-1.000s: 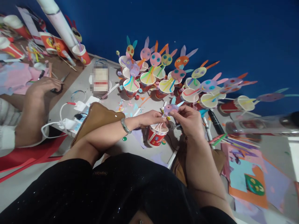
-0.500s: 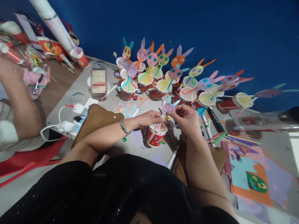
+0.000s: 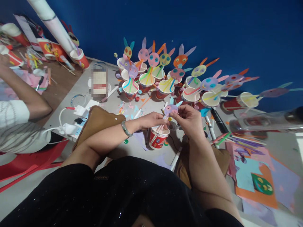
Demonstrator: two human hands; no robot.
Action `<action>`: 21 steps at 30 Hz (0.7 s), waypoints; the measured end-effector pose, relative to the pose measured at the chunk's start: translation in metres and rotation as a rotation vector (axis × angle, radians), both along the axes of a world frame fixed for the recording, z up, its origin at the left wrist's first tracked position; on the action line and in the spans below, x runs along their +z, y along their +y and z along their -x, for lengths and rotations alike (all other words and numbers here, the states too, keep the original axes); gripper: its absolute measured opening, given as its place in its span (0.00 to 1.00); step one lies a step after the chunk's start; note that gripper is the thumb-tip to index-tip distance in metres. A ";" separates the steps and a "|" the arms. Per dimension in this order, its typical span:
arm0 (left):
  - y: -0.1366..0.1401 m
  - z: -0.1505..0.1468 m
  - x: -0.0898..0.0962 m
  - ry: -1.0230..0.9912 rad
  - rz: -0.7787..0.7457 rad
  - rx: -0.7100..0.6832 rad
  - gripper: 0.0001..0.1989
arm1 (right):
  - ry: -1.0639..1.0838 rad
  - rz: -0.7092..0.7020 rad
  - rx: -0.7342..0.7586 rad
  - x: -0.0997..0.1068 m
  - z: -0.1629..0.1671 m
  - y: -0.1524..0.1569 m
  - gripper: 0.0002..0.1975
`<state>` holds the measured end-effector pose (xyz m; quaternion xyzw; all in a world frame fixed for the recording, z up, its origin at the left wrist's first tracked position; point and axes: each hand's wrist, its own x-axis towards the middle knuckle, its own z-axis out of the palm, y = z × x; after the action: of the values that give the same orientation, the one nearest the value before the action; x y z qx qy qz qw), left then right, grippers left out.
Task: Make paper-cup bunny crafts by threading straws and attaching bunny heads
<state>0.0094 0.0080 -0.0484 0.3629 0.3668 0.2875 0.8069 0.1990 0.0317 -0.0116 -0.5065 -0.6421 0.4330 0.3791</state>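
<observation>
A purple paper rabbit head (image 3: 169, 109) with pink eyes and light blue ears is held up over a red and white paper cup (image 3: 158, 140). Pale strips run from the head down into the cup. My left hand (image 3: 155, 119) is closed, pinching the strips just below the head. On the other side, my right hand (image 3: 189, 119) is closed with thumb and fingers on the head's right edge. The cup stands on the grey table in front of my body.
Behind stand several paper cups with rabbit heads (image 3: 154, 59) along the blue wall (image 3: 213, 28). A brown cushion (image 3: 98, 123), a power strip (image 3: 74, 126) and a co-worker's arm (image 3: 26, 85) are left. Markers (image 3: 219, 120), a clear bottle (image 3: 265, 122) and coloured paper (image 3: 247, 173) lie right.
The co-worker's arm at the left has shifted, and more of the white sleeve shows. My hands and the rabbit head stay almost in place.
</observation>
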 end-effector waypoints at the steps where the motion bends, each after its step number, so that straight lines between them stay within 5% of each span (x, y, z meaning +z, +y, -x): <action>1: 0.000 0.000 0.000 -0.003 0.001 0.001 0.29 | -0.002 0.000 0.000 0.000 0.000 0.000 0.21; 7: 0.000 0.001 0.001 -0.033 -0.004 -0.010 0.34 | -0.004 -0.006 -0.007 -0.002 0.000 0.000 0.21; 21: 0.000 0.002 0.000 0.009 -0.034 -0.028 0.27 | -0.019 0.024 -0.001 -0.006 0.003 -0.001 0.25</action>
<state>0.0074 0.0077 -0.0485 0.3828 0.3605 0.2805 0.8030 0.1956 0.0308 -0.0181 -0.5153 -0.6403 0.4356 0.3670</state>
